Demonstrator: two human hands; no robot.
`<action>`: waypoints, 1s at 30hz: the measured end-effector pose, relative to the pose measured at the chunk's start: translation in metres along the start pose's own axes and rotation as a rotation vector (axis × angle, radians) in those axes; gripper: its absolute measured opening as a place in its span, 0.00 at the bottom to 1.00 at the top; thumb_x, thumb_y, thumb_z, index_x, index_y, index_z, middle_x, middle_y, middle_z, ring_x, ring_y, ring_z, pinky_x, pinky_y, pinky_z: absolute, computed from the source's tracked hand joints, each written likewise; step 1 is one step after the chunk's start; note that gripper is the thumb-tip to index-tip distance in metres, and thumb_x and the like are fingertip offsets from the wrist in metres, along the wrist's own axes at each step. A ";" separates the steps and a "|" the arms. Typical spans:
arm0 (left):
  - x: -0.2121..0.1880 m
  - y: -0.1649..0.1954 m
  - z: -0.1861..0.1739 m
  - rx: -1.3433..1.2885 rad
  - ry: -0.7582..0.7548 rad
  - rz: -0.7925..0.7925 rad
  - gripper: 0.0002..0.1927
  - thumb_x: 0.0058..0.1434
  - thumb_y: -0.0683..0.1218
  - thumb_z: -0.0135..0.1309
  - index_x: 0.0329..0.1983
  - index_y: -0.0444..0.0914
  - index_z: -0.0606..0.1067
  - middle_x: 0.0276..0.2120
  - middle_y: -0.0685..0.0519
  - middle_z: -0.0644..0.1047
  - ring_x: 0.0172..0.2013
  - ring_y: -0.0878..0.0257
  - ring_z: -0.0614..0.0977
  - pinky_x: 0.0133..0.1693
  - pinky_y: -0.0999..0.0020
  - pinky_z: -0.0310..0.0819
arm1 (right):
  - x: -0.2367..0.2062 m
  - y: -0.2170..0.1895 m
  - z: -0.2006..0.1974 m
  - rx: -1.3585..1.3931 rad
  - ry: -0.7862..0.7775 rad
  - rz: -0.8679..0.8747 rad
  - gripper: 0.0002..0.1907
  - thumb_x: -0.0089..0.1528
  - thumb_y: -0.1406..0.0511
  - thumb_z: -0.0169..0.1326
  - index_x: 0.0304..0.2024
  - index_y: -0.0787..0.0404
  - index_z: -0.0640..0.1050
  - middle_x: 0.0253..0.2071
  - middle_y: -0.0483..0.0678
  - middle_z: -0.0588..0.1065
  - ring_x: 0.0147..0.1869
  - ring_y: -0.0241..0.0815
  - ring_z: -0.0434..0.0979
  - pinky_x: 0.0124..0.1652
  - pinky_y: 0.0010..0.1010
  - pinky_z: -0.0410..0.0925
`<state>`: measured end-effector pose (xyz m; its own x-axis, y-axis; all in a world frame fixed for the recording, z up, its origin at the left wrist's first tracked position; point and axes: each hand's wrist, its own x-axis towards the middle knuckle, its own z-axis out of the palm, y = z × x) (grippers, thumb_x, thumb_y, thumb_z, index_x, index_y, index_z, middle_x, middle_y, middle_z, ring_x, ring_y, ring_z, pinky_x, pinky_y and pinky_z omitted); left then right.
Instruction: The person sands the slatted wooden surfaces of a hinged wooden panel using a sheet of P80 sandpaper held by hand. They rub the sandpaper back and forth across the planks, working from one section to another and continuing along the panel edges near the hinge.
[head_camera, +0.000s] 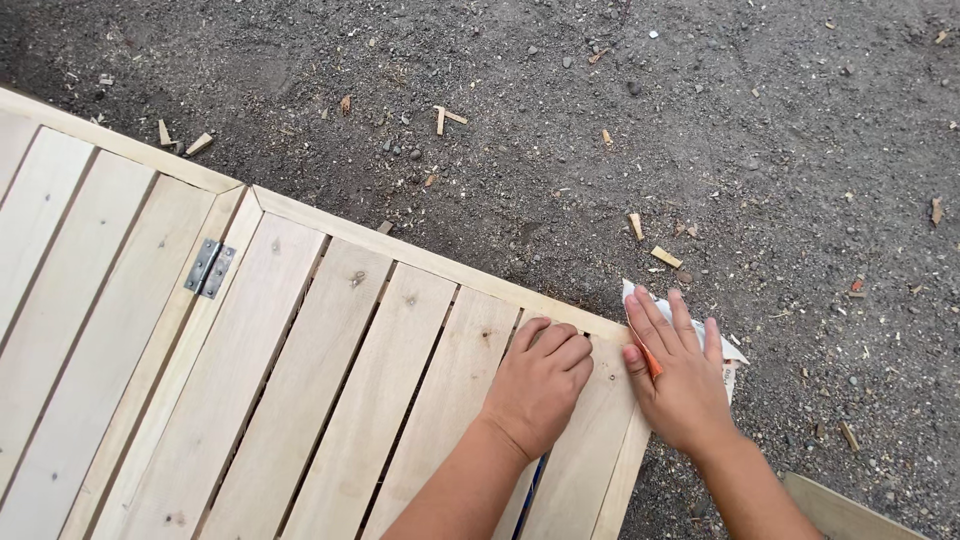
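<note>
I see the folded sheet of sandpaper (690, 345), white-backed with an orange edge, pressed against the outer corner of the slatted wooden panel (330, 400), so its grit meets the frame's edge. My right hand (680, 375) lies flat over it, fingers spread and not clenched, pinning rather than gripping, while my left hand (540, 385) rests loosely curled and empty on the end slat, apparently steadying the panel. A metal hinge (209, 268) joins two sections, which lie on gravelly ground (650, 130) strewn with wood chips.
</note>
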<state>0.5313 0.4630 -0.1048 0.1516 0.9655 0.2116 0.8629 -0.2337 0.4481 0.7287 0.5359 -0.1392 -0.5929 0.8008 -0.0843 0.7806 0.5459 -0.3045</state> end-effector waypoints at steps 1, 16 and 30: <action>0.000 -0.003 -0.001 -0.040 0.004 -0.035 0.05 0.61 0.44 0.53 0.37 0.39 0.77 0.43 0.54 0.76 0.55 0.57 0.75 0.65 0.54 0.63 | 0.010 -0.005 0.004 -0.047 -0.008 -0.019 0.30 0.69 0.50 0.36 0.73 0.45 0.59 0.76 0.38 0.56 0.80 0.51 0.47 0.69 0.60 0.39; -0.030 -0.084 -0.039 0.453 0.157 -0.570 0.24 0.68 0.55 0.46 0.63 0.41 0.72 0.66 0.47 0.67 0.66 0.51 0.64 0.70 0.45 0.47 | -0.013 -0.061 -0.006 -0.071 0.056 -0.041 0.32 0.67 0.50 0.35 0.73 0.49 0.58 0.77 0.41 0.51 0.81 0.54 0.42 0.70 0.62 0.35; -0.030 -0.083 -0.034 0.466 0.182 -0.547 0.23 0.67 0.54 0.46 0.62 0.42 0.72 0.66 0.47 0.68 0.67 0.52 0.64 0.69 0.45 0.47 | -0.043 -0.084 0.038 -0.086 0.061 0.210 0.33 0.68 0.53 0.34 0.75 0.55 0.55 0.79 0.44 0.48 0.82 0.58 0.39 0.68 0.69 0.38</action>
<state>0.4384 0.4495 -0.1184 -0.4059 0.8864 0.2226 0.9136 0.3873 0.1237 0.6810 0.4468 -0.1459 -0.4050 0.9109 -0.0787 0.9009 0.3829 -0.2043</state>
